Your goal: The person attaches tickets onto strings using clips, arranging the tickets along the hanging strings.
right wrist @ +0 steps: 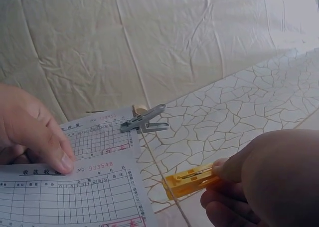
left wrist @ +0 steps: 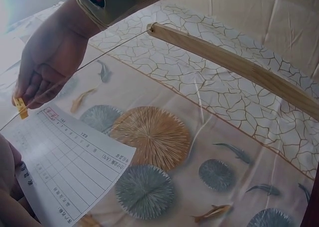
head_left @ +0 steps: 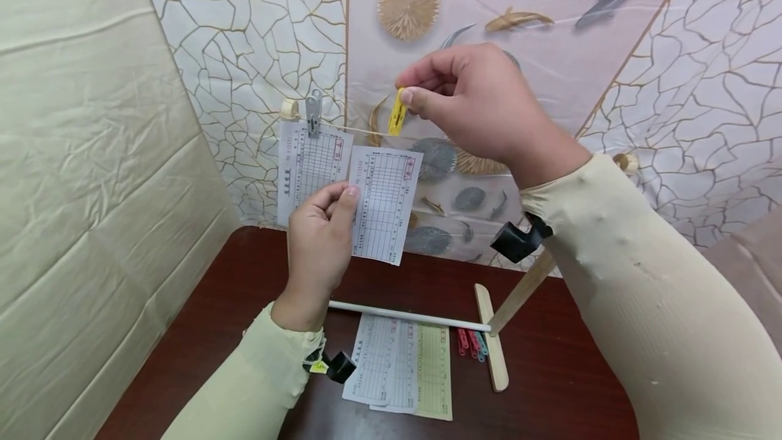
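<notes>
Left hand (head_left: 320,240), right hand (head_left: 482,100): bare. Left sleeve (head_left: 244,379), right sleeve (head_left: 647,277): pale cream, full forearm; right one lumpy near cuff. Left wrist camera (head_left: 340,367), right wrist camera (head_left: 515,242): black, boxy. Yellow label (head_left: 319,367) beside left.

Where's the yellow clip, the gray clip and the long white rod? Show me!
Yellow clip (head_left: 398,113): head view, on the middle of its body.
Gray clip (head_left: 313,114): head view, on its middle.
White rod (head_left: 409,316): head view, about midway along its visible length.
</notes>
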`<state>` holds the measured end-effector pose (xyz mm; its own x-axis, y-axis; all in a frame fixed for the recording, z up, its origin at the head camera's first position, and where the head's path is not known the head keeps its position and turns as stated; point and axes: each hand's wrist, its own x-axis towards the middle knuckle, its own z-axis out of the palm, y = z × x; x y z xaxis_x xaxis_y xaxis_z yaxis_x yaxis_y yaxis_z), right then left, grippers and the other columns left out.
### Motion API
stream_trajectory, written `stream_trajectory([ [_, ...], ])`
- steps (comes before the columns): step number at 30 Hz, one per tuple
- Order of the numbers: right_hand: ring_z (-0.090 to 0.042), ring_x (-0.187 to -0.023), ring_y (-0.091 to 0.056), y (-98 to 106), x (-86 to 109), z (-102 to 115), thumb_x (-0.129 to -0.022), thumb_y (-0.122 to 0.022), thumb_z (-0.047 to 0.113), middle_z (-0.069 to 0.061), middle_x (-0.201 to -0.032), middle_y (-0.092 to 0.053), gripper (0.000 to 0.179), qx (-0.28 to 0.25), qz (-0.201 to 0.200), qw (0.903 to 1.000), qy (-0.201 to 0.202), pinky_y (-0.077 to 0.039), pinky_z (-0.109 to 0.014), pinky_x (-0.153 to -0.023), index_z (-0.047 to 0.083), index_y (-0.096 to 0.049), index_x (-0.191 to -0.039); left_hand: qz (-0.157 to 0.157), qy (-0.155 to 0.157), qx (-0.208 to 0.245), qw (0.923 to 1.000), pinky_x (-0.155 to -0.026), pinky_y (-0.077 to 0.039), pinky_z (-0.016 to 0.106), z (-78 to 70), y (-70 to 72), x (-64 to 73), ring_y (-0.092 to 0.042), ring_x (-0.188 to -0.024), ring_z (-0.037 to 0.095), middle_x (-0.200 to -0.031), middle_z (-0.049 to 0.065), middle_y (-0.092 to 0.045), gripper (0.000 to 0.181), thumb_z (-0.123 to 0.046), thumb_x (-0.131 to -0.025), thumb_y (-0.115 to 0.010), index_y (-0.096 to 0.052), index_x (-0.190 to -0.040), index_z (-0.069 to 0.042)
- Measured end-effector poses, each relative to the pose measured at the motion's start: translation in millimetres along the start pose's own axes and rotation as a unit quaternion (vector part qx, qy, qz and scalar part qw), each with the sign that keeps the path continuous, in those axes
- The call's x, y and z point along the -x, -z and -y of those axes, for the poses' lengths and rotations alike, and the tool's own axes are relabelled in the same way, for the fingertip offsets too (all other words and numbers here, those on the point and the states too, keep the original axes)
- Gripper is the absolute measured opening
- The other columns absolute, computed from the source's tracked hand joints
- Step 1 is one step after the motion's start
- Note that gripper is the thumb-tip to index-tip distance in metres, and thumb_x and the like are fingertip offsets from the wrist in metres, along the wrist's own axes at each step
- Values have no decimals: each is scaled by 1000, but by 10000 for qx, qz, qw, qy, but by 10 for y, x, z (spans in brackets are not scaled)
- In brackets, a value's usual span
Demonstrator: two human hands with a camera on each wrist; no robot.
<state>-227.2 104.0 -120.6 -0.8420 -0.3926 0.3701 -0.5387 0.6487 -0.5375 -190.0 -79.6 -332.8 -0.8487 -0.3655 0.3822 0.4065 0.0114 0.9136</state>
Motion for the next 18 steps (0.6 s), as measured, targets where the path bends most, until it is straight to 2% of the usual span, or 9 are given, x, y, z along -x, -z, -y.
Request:
stream_trajectory([
  [7,-12,-95,-74,-23,-5,26,-108,-77,29,-3,-112,-83,19,23,-18,10000,56,-52,-25,-80,18,-85,-122,-11,-53,154,9999,-52,-34,23,-9,9,-5,-44,-61,9,-64,-10,-48,25,-30,-108,-76,-86,-118,-9],
  [14,-13,-92,-72,-17,-10,54,-107,-78,25,-1,-110,-82,18,-11,-167,9998,71,-51,-25,-79,17,-86,-121,26,-53,204,9998,-53,-34,23,-17,17,2,-44,-62,8,-64,-12,-47,23,-29,-108,-76,-86,-116,-9],
  [18,-11,-92,-74,-44,-7,74,-107,-79,27,-3,-109,-83,17,-16,-81,9999,134,-53,-24,-79,17,-86,-119,39,-103,263,9996,-53,-34,23,-29,29,-1,-44,-62,9,-64,-11,-47,23,-27,-108,-76,-86,-117,-8],
])
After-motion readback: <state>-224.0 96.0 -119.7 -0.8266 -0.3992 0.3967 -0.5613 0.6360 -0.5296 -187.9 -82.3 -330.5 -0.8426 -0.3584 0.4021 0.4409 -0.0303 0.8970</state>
